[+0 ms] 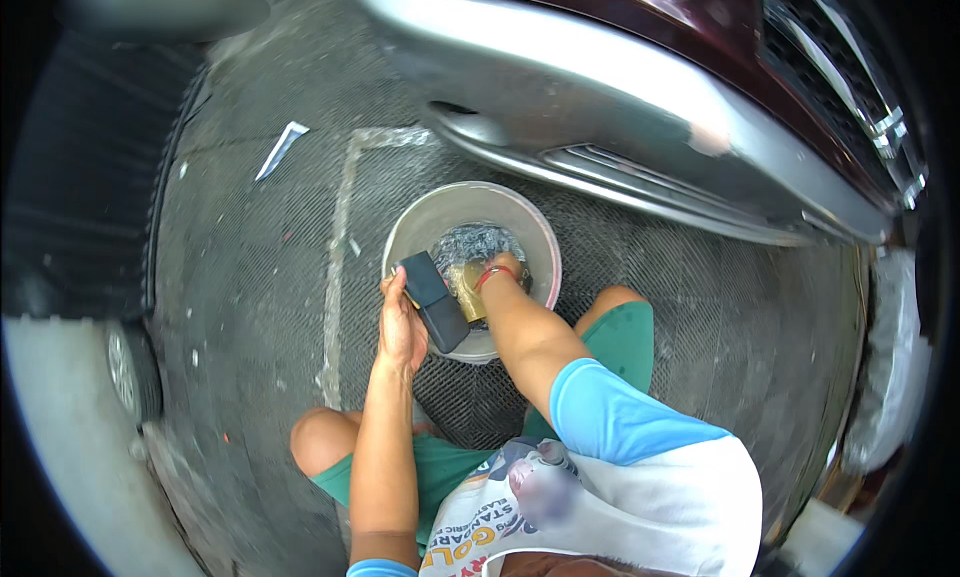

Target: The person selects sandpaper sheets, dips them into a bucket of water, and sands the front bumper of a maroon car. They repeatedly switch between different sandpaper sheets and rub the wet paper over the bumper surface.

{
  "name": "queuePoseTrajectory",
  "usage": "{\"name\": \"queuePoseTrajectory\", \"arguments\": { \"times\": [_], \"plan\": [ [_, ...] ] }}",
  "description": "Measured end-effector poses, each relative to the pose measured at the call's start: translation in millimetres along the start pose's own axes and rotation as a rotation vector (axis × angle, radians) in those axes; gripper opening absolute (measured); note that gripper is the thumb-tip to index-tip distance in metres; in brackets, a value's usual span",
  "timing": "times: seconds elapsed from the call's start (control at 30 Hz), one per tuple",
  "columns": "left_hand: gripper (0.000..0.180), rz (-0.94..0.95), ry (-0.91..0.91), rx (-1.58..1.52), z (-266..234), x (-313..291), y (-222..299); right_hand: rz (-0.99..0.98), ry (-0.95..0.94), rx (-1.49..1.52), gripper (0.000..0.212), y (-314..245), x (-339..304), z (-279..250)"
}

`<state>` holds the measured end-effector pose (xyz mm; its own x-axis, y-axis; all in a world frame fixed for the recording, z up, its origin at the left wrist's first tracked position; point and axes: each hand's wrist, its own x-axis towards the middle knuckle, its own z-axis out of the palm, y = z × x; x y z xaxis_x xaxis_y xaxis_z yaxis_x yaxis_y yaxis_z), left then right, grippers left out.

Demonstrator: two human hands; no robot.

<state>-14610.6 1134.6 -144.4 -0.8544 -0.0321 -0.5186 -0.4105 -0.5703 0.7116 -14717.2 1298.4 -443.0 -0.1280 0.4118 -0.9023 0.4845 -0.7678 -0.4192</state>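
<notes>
A round whitish bucket (400,239) stands on the floor in front of my crossed legs, with water inside. Over its left rim my left hand (400,322) is closed around the edge of a black rectangular block (437,305), tilted over the opening. My right hand (508,266), with a red band at the wrist, reaches down into the bucket. Its fingers look curled downward, and what they hold, if anything, is hidden. Between the block and my right wrist shows a tan sheet (466,292), perhaps sandpaper; I cannot tell what keeps it there.
Just beyond the bucket, a vehicle's silver bumper (600,107) hangs low, reaching to the right. A pale scrap (281,150) lies on the ridged grey floor (250,297). At the left are a dark panel (80,177) and a wheel (130,370).
</notes>
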Motion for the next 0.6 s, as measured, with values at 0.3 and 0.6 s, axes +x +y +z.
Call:
{"name": "queuePoseTrajectory", "arguments": {
  "times": [0.3, 0.6],
  "plan": [
    [0.050, 0.175, 0.139, -0.190, -3, 9, -15, -0.984, -1.455, -0.925, 0.041, -86, -257, -33],
    [0.068, 0.022, -0.188, -0.581, 75, 42, -36, -1.759, -1.200, -1.479, 0.090, -155, -312, -119]
  ]
}}
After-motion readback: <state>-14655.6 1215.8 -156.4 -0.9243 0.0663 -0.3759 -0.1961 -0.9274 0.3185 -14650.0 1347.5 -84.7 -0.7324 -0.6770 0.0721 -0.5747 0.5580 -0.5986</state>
